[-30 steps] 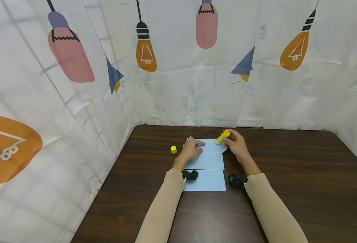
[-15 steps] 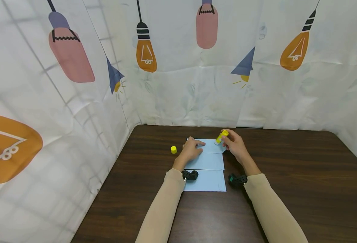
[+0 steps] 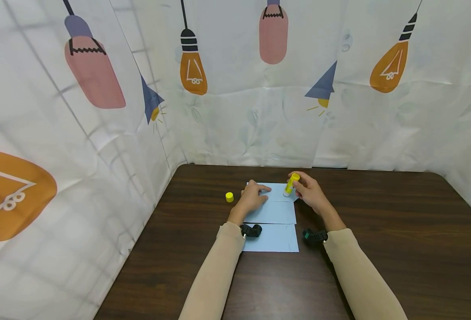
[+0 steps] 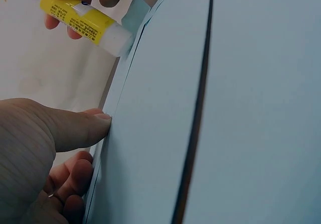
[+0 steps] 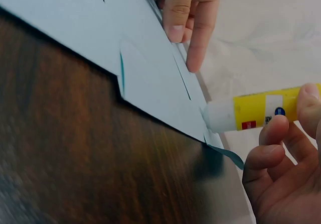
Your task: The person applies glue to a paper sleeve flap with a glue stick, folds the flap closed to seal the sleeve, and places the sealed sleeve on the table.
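My right hand (image 3: 312, 192) pinches a yellow glue stick (image 3: 292, 182) between thumb and fingers. Its white end (image 5: 220, 116) points down at the far part of a light blue paper (image 3: 273, 212), right at the paper's surface. Near the right corner a small paper flap (image 5: 228, 155) curls up beyond the edge. My left hand (image 3: 253, 196) presses on the far left part of the same paper, index finger stretched out. In the left wrist view its thumb (image 4: 80, 128) lies along a crease, with other fingers bent beside it. Cut slits and fold lines cross the paper.
A yellow glue stick cap (image 3: 229, 197) stands on the dark wooden table (image 3: 187, 249), left of the paper. Another light blue paper section (image 3: 275, 239) lies nearer, below a dark gap. Black wrist cameras sit on both wrists. A printed curtain (image 3: 235, 129) hangs behind the table.
My right hand has moved the glue stick slightly left and nearer, tipping it more upright. My left hand stays in place on the paper.
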Tool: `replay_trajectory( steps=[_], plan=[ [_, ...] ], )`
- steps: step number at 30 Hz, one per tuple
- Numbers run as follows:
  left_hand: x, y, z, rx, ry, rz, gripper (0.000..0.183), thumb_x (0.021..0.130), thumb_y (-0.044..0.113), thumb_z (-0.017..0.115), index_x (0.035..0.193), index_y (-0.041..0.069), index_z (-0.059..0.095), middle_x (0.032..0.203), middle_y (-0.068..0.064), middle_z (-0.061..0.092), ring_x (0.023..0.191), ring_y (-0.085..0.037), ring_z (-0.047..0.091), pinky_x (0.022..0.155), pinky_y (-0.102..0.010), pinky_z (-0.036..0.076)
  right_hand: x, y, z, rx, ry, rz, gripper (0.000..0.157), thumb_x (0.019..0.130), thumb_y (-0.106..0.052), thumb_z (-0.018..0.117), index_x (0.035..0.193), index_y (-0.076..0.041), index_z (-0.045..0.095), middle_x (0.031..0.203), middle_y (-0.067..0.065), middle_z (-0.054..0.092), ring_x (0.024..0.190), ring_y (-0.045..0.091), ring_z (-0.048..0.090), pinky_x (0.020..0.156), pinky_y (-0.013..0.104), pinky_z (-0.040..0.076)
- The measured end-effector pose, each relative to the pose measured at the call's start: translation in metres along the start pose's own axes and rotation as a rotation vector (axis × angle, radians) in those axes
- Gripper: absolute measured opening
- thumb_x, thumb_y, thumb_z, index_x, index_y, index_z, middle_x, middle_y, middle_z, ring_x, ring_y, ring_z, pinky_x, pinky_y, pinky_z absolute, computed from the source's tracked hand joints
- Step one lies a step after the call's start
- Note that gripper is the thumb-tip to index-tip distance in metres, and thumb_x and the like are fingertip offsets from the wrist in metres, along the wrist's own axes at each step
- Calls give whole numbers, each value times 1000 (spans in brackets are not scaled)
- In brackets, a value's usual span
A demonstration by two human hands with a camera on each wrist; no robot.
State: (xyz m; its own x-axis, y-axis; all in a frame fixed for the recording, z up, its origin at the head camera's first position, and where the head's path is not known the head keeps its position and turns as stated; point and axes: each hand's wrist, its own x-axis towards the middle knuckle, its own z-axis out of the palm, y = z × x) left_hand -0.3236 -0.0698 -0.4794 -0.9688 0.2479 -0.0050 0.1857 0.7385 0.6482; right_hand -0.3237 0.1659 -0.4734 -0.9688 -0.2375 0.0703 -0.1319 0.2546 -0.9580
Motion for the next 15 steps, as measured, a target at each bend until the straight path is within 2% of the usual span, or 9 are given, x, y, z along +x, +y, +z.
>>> replay_trajectory(
  steps=[8, 15],
  plan=[
    [1, 1, 0, 12, -5, -17, 30, 99, 19, 67, 128, 23, 73, 111, -7, 50, 96, -21, 46, 83, -37, 28, -1, 4, -6, 7, -48, -24, 40, 110, -23, 46, 143, -1, 48, 118, 23, 57, 71, 16, 47, 62, 25, 40],
    [1, 1, 1, 16, -6, -23, 30, 99, 19, 67, 128, 24, 73, 109, -6, 49, 96, -21, 46, 83, -37, 27, -2, 5, -9, 5, -72, -28, 39, 110, -21, 45, 143, -1, 47, 127, 22, 60, 73, 15, 48, 64, 24, 42]
  ],
)
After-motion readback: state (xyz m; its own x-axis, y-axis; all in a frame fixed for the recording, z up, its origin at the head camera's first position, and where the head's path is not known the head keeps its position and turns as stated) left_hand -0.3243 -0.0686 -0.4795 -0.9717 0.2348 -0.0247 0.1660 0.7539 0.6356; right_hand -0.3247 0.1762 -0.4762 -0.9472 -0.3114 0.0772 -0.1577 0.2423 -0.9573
